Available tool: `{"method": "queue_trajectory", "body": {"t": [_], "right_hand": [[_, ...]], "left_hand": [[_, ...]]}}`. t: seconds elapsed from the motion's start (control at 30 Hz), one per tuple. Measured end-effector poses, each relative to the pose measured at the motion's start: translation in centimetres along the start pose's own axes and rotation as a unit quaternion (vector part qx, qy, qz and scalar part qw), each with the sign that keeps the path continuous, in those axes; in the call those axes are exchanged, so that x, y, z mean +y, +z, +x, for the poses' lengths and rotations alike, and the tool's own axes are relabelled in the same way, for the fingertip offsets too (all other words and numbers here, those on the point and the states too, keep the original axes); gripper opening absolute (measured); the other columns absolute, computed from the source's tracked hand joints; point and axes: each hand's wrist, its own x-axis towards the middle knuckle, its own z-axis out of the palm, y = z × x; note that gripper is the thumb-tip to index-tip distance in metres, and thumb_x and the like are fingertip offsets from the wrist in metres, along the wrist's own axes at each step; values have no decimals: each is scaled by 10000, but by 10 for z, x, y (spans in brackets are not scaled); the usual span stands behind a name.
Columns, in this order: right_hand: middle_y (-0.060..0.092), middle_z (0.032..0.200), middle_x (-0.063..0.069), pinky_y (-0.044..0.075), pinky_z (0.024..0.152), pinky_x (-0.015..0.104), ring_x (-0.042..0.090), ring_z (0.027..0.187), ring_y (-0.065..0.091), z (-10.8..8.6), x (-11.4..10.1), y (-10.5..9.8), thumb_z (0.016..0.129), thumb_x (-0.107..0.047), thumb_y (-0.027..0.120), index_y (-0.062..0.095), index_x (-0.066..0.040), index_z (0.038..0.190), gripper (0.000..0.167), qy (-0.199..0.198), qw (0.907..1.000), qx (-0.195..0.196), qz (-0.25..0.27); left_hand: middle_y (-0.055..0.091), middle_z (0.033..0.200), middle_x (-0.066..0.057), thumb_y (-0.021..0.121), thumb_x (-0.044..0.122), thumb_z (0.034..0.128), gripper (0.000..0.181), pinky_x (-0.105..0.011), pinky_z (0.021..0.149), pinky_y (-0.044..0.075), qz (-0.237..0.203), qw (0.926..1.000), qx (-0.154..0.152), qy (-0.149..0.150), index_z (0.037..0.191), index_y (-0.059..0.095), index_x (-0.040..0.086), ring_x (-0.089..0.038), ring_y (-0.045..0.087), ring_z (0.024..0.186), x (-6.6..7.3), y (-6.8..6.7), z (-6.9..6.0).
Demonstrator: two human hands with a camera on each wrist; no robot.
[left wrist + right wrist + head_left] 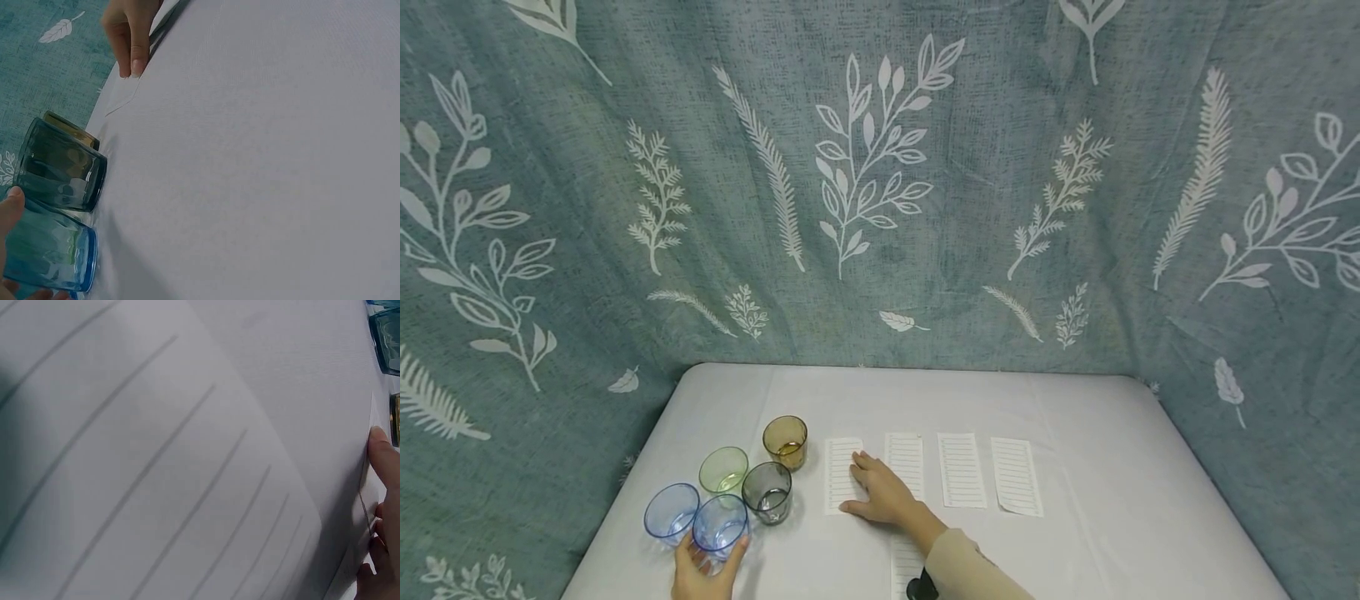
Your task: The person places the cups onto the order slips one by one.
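My left hand (703, 577) holds a blue glass tumbler (721, 525), thumb on one side and fingers on the other. A second blue tumbler (672, 512) stands beside it. Close by are a grey tumbler (767, 493), a green one (724, 471) and an amber one (786, 442). My right hand (886, 496) rests on the leftmost lined paper sheet (837, 475), its fingertips touching the sheet and covering part of it. In the left wrist view, the held blue tumbler (50, 250) stands in front of the grey glass (59, 165).
More lined sheets lie to the right: one behind the right hand (904, 458), then a third sheet (961, 471) and a fourth (1017, 477). Another sheet (904, 571) lies under the right forearm. A white cloth (1120, 483) covers the table, with a patterned curtain (970, 208) behind.
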Motion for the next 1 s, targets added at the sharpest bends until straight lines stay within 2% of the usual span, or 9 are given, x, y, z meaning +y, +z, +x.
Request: {"method": "queue_trajectory", "body": {"t": [0.2, 0.37, 0.5, 0.6, 0.73, 0.9, 1.0], "right_hand": [[463, 1393, 186, 373, 1060, 429, 332, 1301, 417, -2, 0, 2, 847, -438, 656, 547, 54, 1262, 653, -25, 9998, 214, -19], [449, 1396, 208, 372, 1061, 423, 334, 1301, 417, -4, 0, 5, 842, -455, 648, 524, 76, 1273, 695, 35, 9990, 443, -49], [468, 1379, 209, 391, 1045, 416, 324, 1282, 443, -7, -1, 8, 817, -477, 653, 527, 69, 1271, 722, 54, 9974, 707, -104], [519, 1342, 172, 412, 1027, 412, 302, 1257, 477, -8, -2, 10, 811, -477, 653, 582, 36, 1222, 661, 80, 9965, 824, -116], [551, 1319, 133, 413, 1028, 410, 279, 1257, 483, -9, -1, 10, 820, -473, 642, 641, -7, 1157, 575, 72, 9969, 750, -206], [507, 1362, 138, 388, 1051, 415, 281, 1298, 435, -11, -2, 9, 821, -525, 617, 607, -1, 1212, 653, 55, 9982, 513, -320], [502, 1360, 163, 392, 1044, 428, 302, 1296, 433, -11, -3, 10, 826, -532, 611, 589, 24, 1224, 685, 49, 9980, 538, -319]], "left_hand": [[473, 1188, -398, 817, 306, 714, 893, -581, 893, 455, -60, 10000, 47, 24, 1338, 338, -117, -540, 506, 1050, 1, 0, -1], [476, 1185, -395, 809, 312, 721, 884, -579, 894, 453, -56, 10000, 54, 49, 1335, 340, -116, -537, 509, 1046, 2, 0, -2], [478, 1186, -393, 804, 316, 726, 880, -576, 895, 454, -32, 10000, 66, 49, 1337, 339, -113, -534, 512, 1046, 3, -1, -2], [481, 1178, -395, 803, 309, 728, 872, -576, 893, 456, -44, 9999, 97, 104, 1333, 343, -118, -532, 513, 1044, 4, -1, -3], [492, 1167, -390, 803, 284, 728, 850, -571, 888, 462, -96, 9997, 144, 193, 1329, 354, -116, -523, 521, 1038, 4, 0, -4], [493, 1165, -388, 806, 277, 730, 847, -572, 886, 462, -72, 9997, 144, 200, 1332, 353, -111, -521, 521, 1038, 4, 0, -4], [492, 1168, -389, 810, 276, 729, 852, -570, 890, 459, -91, 9997, 129, 191, 1334, 351, -109, -518, 520, 1041, 3, -1, -4]]}}
